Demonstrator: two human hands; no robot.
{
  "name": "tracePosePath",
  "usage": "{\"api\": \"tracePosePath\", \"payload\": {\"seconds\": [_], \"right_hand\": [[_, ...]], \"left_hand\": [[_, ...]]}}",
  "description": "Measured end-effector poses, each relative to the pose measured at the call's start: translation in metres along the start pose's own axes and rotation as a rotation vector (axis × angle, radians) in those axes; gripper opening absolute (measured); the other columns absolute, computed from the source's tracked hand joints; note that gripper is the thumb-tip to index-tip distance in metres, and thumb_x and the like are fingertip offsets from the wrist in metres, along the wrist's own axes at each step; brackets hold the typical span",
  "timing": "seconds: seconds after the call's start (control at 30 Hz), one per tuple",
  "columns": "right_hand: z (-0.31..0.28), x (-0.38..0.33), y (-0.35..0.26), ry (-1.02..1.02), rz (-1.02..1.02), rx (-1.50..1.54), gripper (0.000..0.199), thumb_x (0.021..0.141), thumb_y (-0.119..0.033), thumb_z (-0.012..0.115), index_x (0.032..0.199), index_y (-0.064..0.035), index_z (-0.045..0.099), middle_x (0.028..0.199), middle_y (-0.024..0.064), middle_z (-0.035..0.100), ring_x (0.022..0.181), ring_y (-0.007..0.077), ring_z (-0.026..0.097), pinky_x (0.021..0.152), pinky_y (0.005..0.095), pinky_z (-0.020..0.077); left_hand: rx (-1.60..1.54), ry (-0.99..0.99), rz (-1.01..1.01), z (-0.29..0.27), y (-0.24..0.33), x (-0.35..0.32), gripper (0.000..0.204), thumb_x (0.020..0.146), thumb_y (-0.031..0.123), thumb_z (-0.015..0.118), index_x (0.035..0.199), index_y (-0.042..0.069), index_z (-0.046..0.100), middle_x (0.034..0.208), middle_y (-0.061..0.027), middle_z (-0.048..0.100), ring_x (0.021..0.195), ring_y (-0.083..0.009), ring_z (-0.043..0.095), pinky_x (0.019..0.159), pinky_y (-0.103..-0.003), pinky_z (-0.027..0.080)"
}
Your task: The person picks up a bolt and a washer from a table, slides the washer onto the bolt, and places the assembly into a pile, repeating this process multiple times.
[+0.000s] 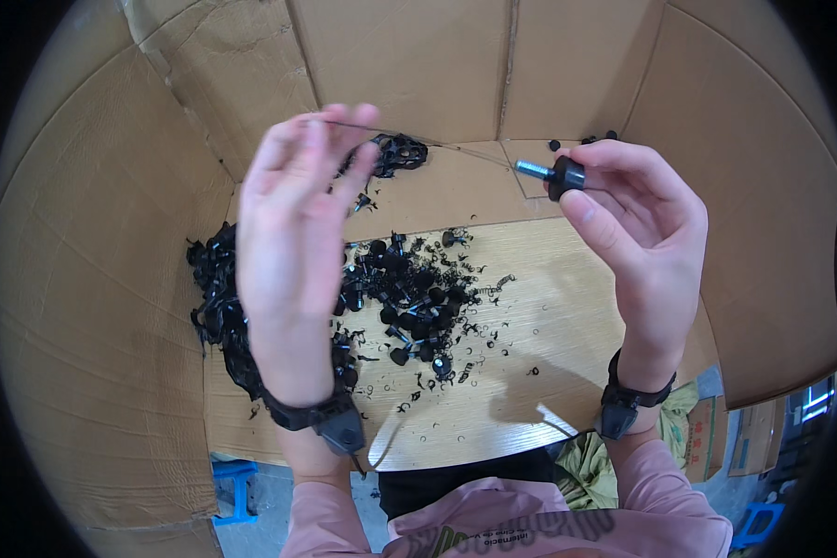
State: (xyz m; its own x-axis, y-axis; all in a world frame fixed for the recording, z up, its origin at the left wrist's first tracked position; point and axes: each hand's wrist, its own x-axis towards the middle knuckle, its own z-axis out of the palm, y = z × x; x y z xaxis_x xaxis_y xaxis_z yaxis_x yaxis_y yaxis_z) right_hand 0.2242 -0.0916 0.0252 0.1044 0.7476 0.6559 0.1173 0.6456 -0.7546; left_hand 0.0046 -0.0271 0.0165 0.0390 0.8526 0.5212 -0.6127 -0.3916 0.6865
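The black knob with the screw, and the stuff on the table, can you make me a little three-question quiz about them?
1. True or false: the right hand pinches the black knob with a metal screw sticking out.
2. The left hand is: A) flat and holding nothing B) gripping a hammer
3. Fill in: the pile of black parts lies on a ____ table.

Key: 1 true; 2 A; 3 wooden.

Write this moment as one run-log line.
left hand: open, raised | right hand: pinching black knob with metal screw | table: black parts pile
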Motion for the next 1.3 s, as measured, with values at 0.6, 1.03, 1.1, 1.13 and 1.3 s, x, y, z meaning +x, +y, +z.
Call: {"api": "tracePosePath", "payload": {"seconds": [0.6,1.03,1.1,1.13,1.3], "right_hand": [[0.009,-0.003,0.006,-0.008,-0.099,0.170,0.032,0.078,0.012,0.064,0.107,0.0060,0.051,0.112,0.0191,0.056,0.104,0.0239,0.060,0.091,0.0309,0.0513],[0.017,-0.008,0.006,-0.149,-0.031,0.282,0.032,0.076,0.009,0.068,0.105,0.0065,0.054,0.107,0.0162,0.059,0.099,0.0200,0.062,0.084,0.0293,0.0543],[0.017,-0.009,0.003,-0.193,-0.005,0.311,0.032,0.076,0.008,0.069,0.105,0.0064,0.056,0.106,0.0149,0.060,0.097,0.0185,0.062,0.083,0.0281,0.0539],[0.014,-0.009,0.002,-0.212,0.042,0.265,0.031,0.077,0.007,0.069,0.105,0.0064,0.057,0.104,0.0137,0.061,0.096,0.0172,0.062,0.083,0.0272,0.0533],[0.008,-0.003,0.005,-0.284,0.129,0.151,0.029,0.078,0.005,0.069,0.105,0.0060,0.059,0.102,0.0109,0.063,0.093,0.0145,0.062,0.083,0.0257,0.0522]], "left_hand": [[0.435,-0.243,-0.079,0.030,0.013,-0.021,0.027,0.084,-0.003,0.063,0.109,-0.006,0.057,0.099,-0.0127,0.064,0.091,-0.0154,0.063,0.081,-0.025,0.051],[0.357,-0.285,0.028,0.035,-0.011,-0.022,0.013,0.086,-0.005,0.060,0.099,-0.004,0.058,0.095,-0.0086,0.061,0.085,-0.0106,0.058,0.076,-0.023,0.047],[0.337,-0.284,0.014,0.030,-0.012,-0.018,0.011,0.087,-0.003,0.059,0.099,-0.003,0.056,0.096,-0.0087,0.061,0.085,-0.0099,0.057,0.076,-0.023,0.047],[0.307,-0.286,-0.046,0.029,-0.015,-0.013,0.010,0.089,0.000,0.058,0.099,-0.002,0.056,0.097,-0.0092,0.062,0.085,-0.0092,0.057,0.076,-0.022,0.046],[0.367,-0.335,-0.050,0.020,-0.008,-0.011,0.007,0.092,0.005,0.055,0.097,0.000,0.053,0.099,-0.0114,0.063,0.081,-0.0072,0.056,0.065,-0.019,0.044]]}}
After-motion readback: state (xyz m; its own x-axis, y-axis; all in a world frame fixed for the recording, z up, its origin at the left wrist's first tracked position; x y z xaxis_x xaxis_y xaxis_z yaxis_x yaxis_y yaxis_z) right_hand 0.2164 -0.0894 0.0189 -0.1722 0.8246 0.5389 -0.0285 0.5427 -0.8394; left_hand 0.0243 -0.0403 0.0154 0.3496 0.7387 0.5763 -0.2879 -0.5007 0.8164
